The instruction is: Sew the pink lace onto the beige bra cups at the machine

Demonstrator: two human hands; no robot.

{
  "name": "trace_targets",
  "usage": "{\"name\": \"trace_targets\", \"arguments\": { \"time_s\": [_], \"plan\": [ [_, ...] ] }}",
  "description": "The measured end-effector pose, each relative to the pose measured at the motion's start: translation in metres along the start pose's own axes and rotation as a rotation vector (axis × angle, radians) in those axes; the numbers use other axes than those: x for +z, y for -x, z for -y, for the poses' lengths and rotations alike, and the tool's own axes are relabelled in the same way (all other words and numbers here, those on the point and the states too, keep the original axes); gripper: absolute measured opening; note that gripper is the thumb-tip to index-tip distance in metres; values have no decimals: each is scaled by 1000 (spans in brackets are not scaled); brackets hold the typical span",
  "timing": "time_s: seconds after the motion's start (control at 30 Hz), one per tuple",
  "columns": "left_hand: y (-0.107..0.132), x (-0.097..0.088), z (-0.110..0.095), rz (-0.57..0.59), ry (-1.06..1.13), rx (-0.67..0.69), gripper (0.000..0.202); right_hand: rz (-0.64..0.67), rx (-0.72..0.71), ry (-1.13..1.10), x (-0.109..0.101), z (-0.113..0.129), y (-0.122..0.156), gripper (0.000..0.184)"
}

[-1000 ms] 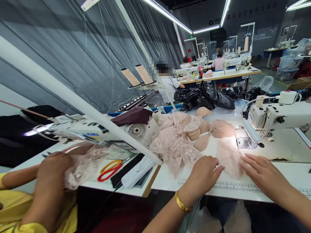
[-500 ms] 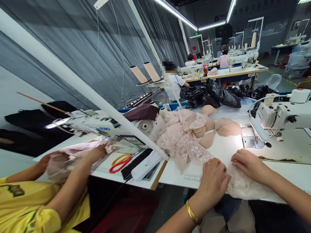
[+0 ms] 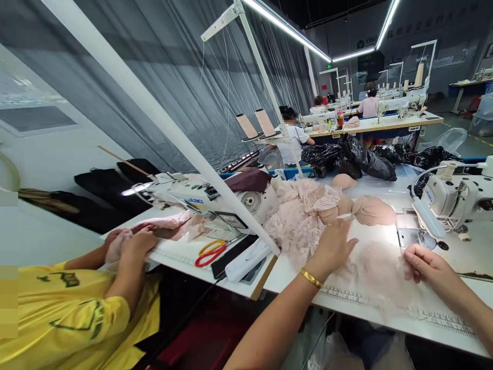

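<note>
The left hand (image 3: 334, 245) has left the sheer cloth (image 3: 379, 270) it touched half a second ago and now reaches up beside the lace pile (image 3: 290, 218); whether its outstretched fingers grasp anything cannot be told. The right hand (image 3: 423, 263) has its thumb and fingertips pinched on the cloth's right edge. From that pinch the cloth spreads leftward over the table, its long axis too blurred to tell. Well left of both hands, a sewing machine (image 3: 181, 198) reads "JUKI"; far beyond them, the wall (image 3: 404, 38) shows "YING".

Glaring ceiling tubes (image 3: 288, 30), dim back wall (image 3: 462, 33), motion-blurred sheer fabric (image 3: 379, 272).
</note>
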State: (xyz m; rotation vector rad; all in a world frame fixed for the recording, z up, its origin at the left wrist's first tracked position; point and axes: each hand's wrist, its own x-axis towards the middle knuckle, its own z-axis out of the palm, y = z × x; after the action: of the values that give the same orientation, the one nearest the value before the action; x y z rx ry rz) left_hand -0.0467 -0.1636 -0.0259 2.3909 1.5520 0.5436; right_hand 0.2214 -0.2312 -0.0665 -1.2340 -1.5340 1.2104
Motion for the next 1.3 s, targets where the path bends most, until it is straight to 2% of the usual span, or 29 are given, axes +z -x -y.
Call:
{"name": "trace_targets", "arguments": {
  "time_s": [0.07, 0.13, 0.23, 0.3, 0.37, 0.43, 0.53, 0.63, 0.67, 0.7, 0.77, 0.8, 0.87, 0.9, 0.93, 0.97, 1.03, 1.07, 1.13, 1.2, 1.3],
  "plan": [
    [-12, 0, 12, -33, -96, -58, 46, -18, 36, -25, 0, -2, -2, 51],
    [-18, -2, 17, -55, -87, -99, 38, -34, 59, -55, 0, -3, -3, 50],
    [-16, -14, 10, -83, -32, -98, 27, -66, 81, -116, 1, -2, -1, 48],
    [-11, -24, -3, 12, 106, -28, 22, -73, 89, -136, 1, -1, 0, 49],
    [-6, -31, -18, 170, 248, 69, 25, -76, 90, -136, 1, -1, 0, 51],
    [-4, -31, -32, 275, 279, 146, 24, -79, 85, -127, 2, 1, -1, 55],
    [-6, -22, -46, 314, 158, 195, 23, -87, 57, -91, 4, 4, -2, 55],
    [-12, -12, -51, 291, 108, 246, 15, -93, 12, -44, 8, 10, -1, 46],
    [-15, -11, -52, 284, 132, 290, 16, -87, -15, -22, 9, 12, 0, 43],
    [-19, -11, -52, 300, 175, 345, 31, -75, -51, 12, 10, 15, 2, 41],
    [-30, -14, -51, 448, 302, 443, 59, -39, -130, 127, 9, 22, 6, 34],
    [-36, -16, -50, 569, 368, 461, 59, -31, -169, 207, 7, 26, 9, 30],
    [-48, -23, -48, 769, 450, 433, 36, -95, -259, 378, 1, 36, 14, 23],
    [-53, -26, -46, 783, 466, 404, 24, -168, -323, 458, -3, 40, 17, 19],
    [-55, -29, -45, 728, 468, 382, 20, -259, -405, 531, -5, 45, 19, 16],
    [-56, -32, -44, 618, 455, 372, 21, -351, -499, 592, -7, 48, 21, 13],
    [-52, -35, -42, 321, 376, 392, 19, -482, -681, 690, -8, 51, 23, 13],
    [-47, -36, -41, 186, 305, 429, 15, -516, -754, 727, -8, 50, 23, 18],
    [-33, -34, -38, 22, 84, 542, 8, -530, -839, 788, -7, 41, 22, 28],
    [-18, -30, -37, -12, -175, 663, 14, -444, -822, 852, -9, 27, 19, 30],
    [-1, -17, -40, 131, -384, 798, 19, -205, -680, 912, -23, 2, 11, 28]
  ]
}}
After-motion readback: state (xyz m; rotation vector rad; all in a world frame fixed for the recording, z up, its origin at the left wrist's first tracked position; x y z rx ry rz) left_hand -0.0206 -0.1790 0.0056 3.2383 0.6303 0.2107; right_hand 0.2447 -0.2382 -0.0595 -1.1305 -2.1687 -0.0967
